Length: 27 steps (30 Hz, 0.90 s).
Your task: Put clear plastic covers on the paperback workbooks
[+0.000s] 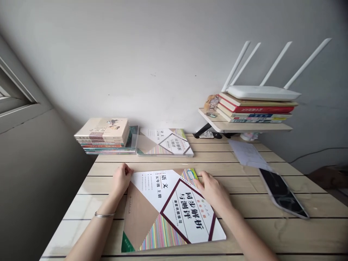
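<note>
A Chinese-language workbook [152, 221] lies on the wooden-plank table in front of me, its cover facing up with brown, white and striped areas and a dark diamond frame. At its far left corner, my left hand [122, 180] is closed, the fingers curled onto the edge; a silver bangle circles that wrist. My right hand [213, 190] holds the far right edge, with the thumb over the cover and the fingers at the border. Beyond the workbook, near the wall, lies a low stack of similar workbooks [163, 141].
A taller pile of books [102, 130] stands at the back left. At the right, a raised shelf [244, 126] carries books [255, 110] and a white router [263, 92] with upright antennas. A tablet-like dark-screened device [284, 194] and a pale sheet [248, 154] lie on the table [261, 235].
</note>
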Tool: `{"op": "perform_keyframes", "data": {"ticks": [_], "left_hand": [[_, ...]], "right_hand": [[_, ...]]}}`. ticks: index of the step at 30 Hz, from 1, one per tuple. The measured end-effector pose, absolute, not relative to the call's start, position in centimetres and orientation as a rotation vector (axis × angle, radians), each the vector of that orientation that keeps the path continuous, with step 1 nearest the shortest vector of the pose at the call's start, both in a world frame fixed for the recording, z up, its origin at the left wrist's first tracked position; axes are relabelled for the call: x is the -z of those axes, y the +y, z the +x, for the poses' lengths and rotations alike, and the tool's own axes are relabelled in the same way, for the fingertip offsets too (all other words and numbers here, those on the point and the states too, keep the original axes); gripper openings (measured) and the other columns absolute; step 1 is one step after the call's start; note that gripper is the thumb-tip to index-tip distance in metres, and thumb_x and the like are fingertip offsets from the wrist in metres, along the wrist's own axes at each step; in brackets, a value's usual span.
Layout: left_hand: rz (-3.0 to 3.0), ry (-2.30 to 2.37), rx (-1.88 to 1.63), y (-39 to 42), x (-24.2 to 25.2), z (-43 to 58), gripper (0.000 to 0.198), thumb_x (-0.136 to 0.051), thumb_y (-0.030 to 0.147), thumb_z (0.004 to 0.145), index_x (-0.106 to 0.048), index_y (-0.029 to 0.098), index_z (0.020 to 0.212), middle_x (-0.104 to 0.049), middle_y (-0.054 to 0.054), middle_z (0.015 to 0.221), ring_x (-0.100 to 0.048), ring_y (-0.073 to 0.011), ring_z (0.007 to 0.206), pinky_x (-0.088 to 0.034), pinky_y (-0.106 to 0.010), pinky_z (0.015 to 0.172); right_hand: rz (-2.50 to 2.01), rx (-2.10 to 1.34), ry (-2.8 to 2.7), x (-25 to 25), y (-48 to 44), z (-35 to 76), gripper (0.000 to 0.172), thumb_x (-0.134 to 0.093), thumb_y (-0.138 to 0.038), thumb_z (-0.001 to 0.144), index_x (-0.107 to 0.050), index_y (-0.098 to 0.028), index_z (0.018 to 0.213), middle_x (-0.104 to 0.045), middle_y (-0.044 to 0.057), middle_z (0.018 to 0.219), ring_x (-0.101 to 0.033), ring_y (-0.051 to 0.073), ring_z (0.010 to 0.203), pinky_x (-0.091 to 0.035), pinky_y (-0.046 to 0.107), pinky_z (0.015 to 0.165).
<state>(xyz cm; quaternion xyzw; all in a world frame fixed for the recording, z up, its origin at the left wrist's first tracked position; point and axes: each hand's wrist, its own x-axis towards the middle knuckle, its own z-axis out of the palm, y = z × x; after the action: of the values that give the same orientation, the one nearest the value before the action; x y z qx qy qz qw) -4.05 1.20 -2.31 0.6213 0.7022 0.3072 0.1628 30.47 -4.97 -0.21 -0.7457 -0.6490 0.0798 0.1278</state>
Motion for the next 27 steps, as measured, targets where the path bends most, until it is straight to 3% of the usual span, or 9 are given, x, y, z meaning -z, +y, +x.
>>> {"op": "perform_keyframes", "data": {"ticks": [4, 7, 10, 14, 23, 25, 27], "left_hand": [[1.775, 1.997, -0.872, 1.3, 2.1, -4.0, 0.018, -0.05, 0.026, 0.076, -0.036, 0.023, 0.064, -0.051, 0.002, 0.061, -0.049, -0.015, 0.061, -0.034, -0.025, 0.058], [1.766, 1.997, -0.865, 1.3, 1.8, -3.9, 0.018, -0.05, 0.027, 0.076, -0.037, 0.023, 0.064, -0.052, 0.002, 0.061, -0.049, -0.0148, 0.06, -0.035, -0.025, 0.058], [1.747, 2.009, -0.869, 1.2, 1.6, -3.7, 0.017, -0.052, 0.027, 0.074, -0.038, 0.022, 0.064, -0.054, 0.002, 0.062, -0.05, -0.0145, 0.06, -0.036, -0.025, 0.058], [1.729, 1.975, -0.916, 1.1, 1.5, -3.6, 0.017, -0.053, 0.026, 0.073, -0.04, 0.022, 0.063, -0.055, 0.002, 0.062, -0.051, -0.0144, 0.059, -0.036, -0.025, 0.058], [1.688, 1.947, -0.938, 1.0, 1.7, -3.6, 0.019, -0.053, 0.024, 0.073, -0.038, 0.022, 0.063, -0.055, 0.002, 0.063, -0.048, -0.0142, 0.059, -0.034, -0.025, 0.057], [1.678, 1.939, -0.944, 1.0, 1.7, -3.6, 0.018, -0.054, 0.024, 0.073, -0.038, 0.022, 0.063, -0.055, 0.002, 0.062, -0.048, -0.0142, 0.059, -0.033, -0.025, 0.057], [1.669, 1.925, -0.955, 1.0, 1.7, -3.6, 0.018, -0.054, 0.024, 0.072, -0.039, 0.022, 0.063, -0.054, 0.002, 0.06, -0.048, -0.0143, 0.058, -0.033, -0.025, 0.057]], "right_hand": [[-1.565, -0.415, -2.196, -2.9, -8.6, 31.7, 0.027, -0.047, -0.041, 0.088, -0.062, -0.025, 0.105, -0.061, 0.009, 0.113, -0.054, 0.024, 0.108, -0.044, 0.036, 0.09], [-1.278, -0.653, -2.435, -4.2, -11.8, 30.4, 0.041, -0.06, -0.045, 0.08, -0.06, -0.031, 0.119, -0.055, 0.007, 0.129, -0.045, 0.027, 0.123, -0.036, 0.043, 0.104], [-1.106, -0.779, -2.637, -3.9, -13.5, 27.8, 0.06, -0.066, -0.043, 0.076, -0.048, -0.032, 0.133, -0.043, 0.005, 0.142, -0.031, 0.03, 0.134, -0.023, 0.05, 0.111], [-1.045, -0.811, -2.751, -2.5, -13.2, 25.4, 0.066, -0.064, -0.036, 0.08, -0.037, -0.029, 0.14, -0.033, 0.006, 0.148, -0.02, 0.03, 0.138, -0.011, 0.053, 0.113], [-0.957, -0.729, -2.772, -2.3, -12.0, 25.2, 0.04, -0.056, -0.039, 0.085, -0.057, -0.027, 0.123, -0.045, 0.006, 0.141, -0.034, 0.03, 0.133, -0.025, 0.051, 0.108], [-0.936, -0.692, -2.741, -2.2, -12.2, 25.1, 0.029, -0.052, -0.031, 0.088, -0.063, -0.027, 0.114, -0.055, 0.005, 0.131, -0.046, 0.026, 0.125, -0.032, 0.044, 0.104], [-0.933, -0.654, -2.688, -2.3, -12.3, 24.8, 0.028, -0.044, -0.019, 0.09, -0.066, -0.025, 0.107, -0.068, 0.004, 0.11, -0.06, 0.019, 0.105, -0.043, 0.032, 0.092]]}}
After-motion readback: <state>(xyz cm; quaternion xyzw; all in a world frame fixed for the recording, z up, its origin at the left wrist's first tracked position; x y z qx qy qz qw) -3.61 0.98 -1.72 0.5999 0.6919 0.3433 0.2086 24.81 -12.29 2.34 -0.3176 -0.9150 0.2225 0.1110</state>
